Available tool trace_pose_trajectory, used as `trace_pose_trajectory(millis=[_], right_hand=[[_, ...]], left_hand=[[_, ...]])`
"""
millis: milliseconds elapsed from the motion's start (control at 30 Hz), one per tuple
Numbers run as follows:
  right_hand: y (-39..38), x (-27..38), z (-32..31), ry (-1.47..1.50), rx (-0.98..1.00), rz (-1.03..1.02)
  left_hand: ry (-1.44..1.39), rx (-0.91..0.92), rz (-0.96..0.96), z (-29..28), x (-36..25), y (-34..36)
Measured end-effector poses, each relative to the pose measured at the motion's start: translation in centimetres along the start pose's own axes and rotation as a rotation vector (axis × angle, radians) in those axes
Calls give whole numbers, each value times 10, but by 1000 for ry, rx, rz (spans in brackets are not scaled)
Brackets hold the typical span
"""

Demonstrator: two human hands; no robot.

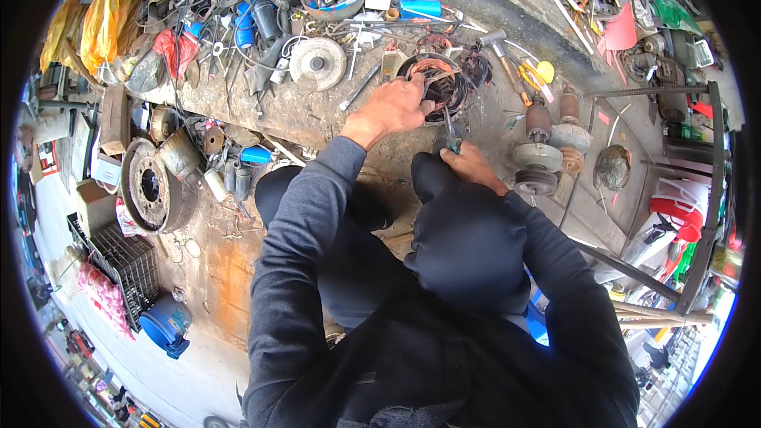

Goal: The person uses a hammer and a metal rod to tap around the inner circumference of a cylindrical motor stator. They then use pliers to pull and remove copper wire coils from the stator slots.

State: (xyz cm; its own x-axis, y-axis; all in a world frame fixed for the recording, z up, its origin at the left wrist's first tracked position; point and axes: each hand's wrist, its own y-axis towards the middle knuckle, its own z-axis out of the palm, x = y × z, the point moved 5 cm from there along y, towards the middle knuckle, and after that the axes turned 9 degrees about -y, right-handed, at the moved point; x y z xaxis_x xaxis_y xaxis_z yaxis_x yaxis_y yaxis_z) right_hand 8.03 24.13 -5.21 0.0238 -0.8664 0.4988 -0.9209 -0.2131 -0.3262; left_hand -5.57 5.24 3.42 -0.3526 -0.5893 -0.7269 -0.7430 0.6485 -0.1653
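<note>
A round motor stator with copper windings lies on the stained ledge ahead of my knees. Its dark ring opens upward, and reddish coils show inside. My left hand reaches over its near left rim, fingers curled inward; what they pinch, if anything, is hidden. To the right and nearer, my right hand is closed around a screwdriver with a dark green handle. Its thin metal shaft points up at the stator's near edge. Dark coil bundles sit against the stator's right side.
A hammer and yellow-handled pliers lie right of the stator. Motor rotors stand farther right. On the left are a pale grinding disc, a rusty wheel rim and a black crate. A metal frame rises at right.
</note>
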Motion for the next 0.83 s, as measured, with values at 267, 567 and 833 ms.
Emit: trace_pose_trajectory(millis=[267, 567, 833], right_hand=[[-8, 5, -86, 329, 393, 323], [-19, 1, -12, 168, -9, 381], [-14, -32, 53, 464, 10, 289]], left_hand=[[18, 28, -75, -6, -6, -4], [-17, 115, -97, -8, -11, 2], [-1, 69, -77, 1, -5, 2]])
